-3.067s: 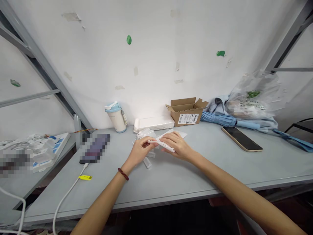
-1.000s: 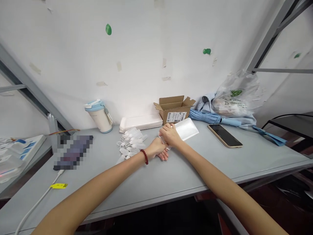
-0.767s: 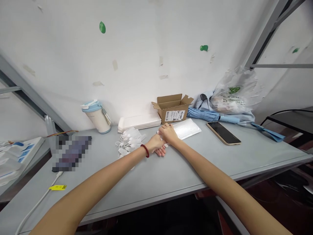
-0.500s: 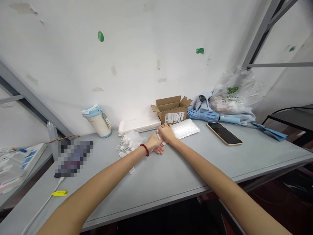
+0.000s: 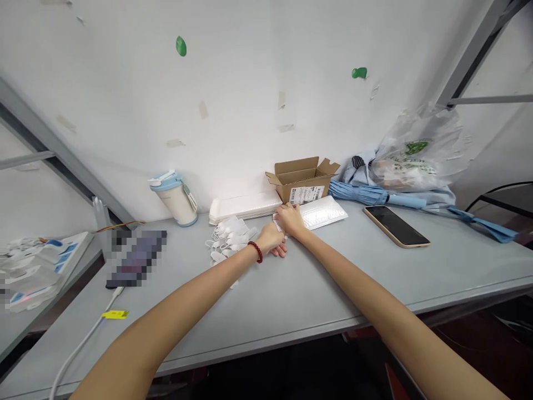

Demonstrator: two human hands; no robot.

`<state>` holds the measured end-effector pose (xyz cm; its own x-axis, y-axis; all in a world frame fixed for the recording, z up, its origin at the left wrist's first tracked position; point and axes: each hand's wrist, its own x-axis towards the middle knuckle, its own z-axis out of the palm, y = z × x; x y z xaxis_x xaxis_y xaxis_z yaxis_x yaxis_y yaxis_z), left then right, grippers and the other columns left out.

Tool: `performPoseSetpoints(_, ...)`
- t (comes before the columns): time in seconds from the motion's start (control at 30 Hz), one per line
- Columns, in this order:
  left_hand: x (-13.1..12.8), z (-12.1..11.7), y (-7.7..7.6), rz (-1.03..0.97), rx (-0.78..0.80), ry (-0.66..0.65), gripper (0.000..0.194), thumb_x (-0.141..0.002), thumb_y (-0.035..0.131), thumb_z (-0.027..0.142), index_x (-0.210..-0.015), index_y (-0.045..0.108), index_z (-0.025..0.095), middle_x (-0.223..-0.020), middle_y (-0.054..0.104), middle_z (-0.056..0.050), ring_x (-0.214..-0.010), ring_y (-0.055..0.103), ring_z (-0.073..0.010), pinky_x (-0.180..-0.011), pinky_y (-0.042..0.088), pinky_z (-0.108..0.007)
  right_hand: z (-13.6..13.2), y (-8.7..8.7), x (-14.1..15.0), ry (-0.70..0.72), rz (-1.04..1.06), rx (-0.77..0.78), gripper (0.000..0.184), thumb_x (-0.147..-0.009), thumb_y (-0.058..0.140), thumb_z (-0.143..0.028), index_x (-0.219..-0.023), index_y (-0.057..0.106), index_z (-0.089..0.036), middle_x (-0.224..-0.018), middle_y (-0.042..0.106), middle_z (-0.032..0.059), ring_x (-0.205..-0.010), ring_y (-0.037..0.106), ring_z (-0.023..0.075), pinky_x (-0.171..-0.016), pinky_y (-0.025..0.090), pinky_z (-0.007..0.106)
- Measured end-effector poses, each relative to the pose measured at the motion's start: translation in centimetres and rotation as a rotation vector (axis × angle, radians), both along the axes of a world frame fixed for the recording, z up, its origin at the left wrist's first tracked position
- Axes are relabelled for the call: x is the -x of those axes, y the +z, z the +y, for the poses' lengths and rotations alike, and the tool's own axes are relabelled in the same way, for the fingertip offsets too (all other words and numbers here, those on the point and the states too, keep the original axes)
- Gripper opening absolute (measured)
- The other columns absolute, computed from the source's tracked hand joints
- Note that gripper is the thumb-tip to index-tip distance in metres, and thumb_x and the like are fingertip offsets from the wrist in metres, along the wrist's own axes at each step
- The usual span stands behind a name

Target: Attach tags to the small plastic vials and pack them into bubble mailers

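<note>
A white bubble mailer (image 5: 327, 213) lies on the grey table in front of the cardboard box. My right hand (image 5: 290, 221) is closed over its left end, fingers bent downward. Close against it, my left hand (image 5: 270, 239), with a dark red beaded bracelet at the wrist, pinches at the same end of the mailer. Some of its lower fingers stretch out beneath, and its fingertips are partly hidden. Just left of my hands is a pile of small white tags with looped strings (image 5: 231, 236).
Behind the hands stand an open cardboard box (image 5: 306, 183) and a stack of flat white mailers (image 5: 245, 204). A tumbler (image 5: 177, 203) is at left. To the right lie a phone (image 5: 395, 226), a folded blue umbrella (image 5: 362, 193) and a plastic bag (image 5: 420, 150).
The head view has shifted, so everything sits a little further right and higher. Both hands stay together at the mailer's left end, with only slight movement.
</note>
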<state>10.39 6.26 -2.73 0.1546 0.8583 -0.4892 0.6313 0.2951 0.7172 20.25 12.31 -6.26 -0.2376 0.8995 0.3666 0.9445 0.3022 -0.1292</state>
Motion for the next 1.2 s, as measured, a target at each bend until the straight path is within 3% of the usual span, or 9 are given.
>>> performPoseSetpoints(0.27,0.1,-0.2,0.0,-0.085,0.007,0.027,0.021,-0.092,0.041,0.024,-0.079,0.05,0.011,-0.048,0.06,-0.004,-0.037,0.057,-0.0131,-0.035,0.039,-0.019,-0.3,0.1,0.0,-0.019,0.067,0.0,0.018,-0.087,0.05,-0.021,-0.094,0.065,-0.015,-0.101,0.067,0.0104,-0.101,0.051,0.0258,-0.084,0.029,0.038)
performPoseSetpoints(0.53,0.9,-1.3,0.5,-0.242,-0.006,0.167,0.022,-0.094,0.036,0.022,-0.081,0.05,0.01,-0.053,0.058,-0.003,-0.048,0.063,-0.0143,-0.051,0.051,-0.023,-0.6,0.7,-0.6,0.021,0.199,0.002,0.017,-0.086,0.051,-0.018,-0.099,0.062,-0.015,-0.104,0.061,0.0089,-0.095,0.055,0.0197,-0.081,0.036,0.03)
performPoseSetpoints(0.73,0.7,-1.1,0.4,-0.275,-0.024,0.223,0.014,-0.091,0.042,0.018,-0.09,0.051,0.007,-0.05,0.054,0.0,-0.045,0.061,-0.0146,-0.05,0.052,-0.025,-0.3,1.0,-1.1,0.031,0.283,0.024,0.015,-0.085,0.053,-0.017,-0.096,0.062,-0.014,-0.1,0.064,0.008,-0.091,0.057,0.0171,-0.076,0.038,0.025)
performPoseSetpoints(1.07,0.3,-0.9,0.8,-0.274,-0.009,0.191,0.013,-0.091,0.04,0.013,-0.091,0.051,0.008,-0.068,0.062,-0.006,-0.058,0.065,-0.0129,-0.062,0.056,-0.023,-0.1,1.3,-1.1,0.039,0.29,0.085,0.013,-0.083,0.052,-0.018,-0.089,0.064,-0.016,-0.092,0.069,0.0043,-0.084,0.059,0.0155,-0.07,0.038,0.023)
performPoseSetpoints(1.2,0.3,0.0,1.3,-0.16,0.03,0.136,0.012,-0.088,0.045,0.015,-0.09,0.054,0.007,-0.06,0.06,-0.005,-0.053,0.064,-0.016,-0.057,0.055,-0.028,-0.4,1.5,-0.9,0.025,0.257,0.086,0.014,-0.082,0.053,-0.018,-0.089,0.065,-0.017,-0.094,0.068,0.0058,-0.086,0.059,0.0169,-0.07,0.037,0.024)
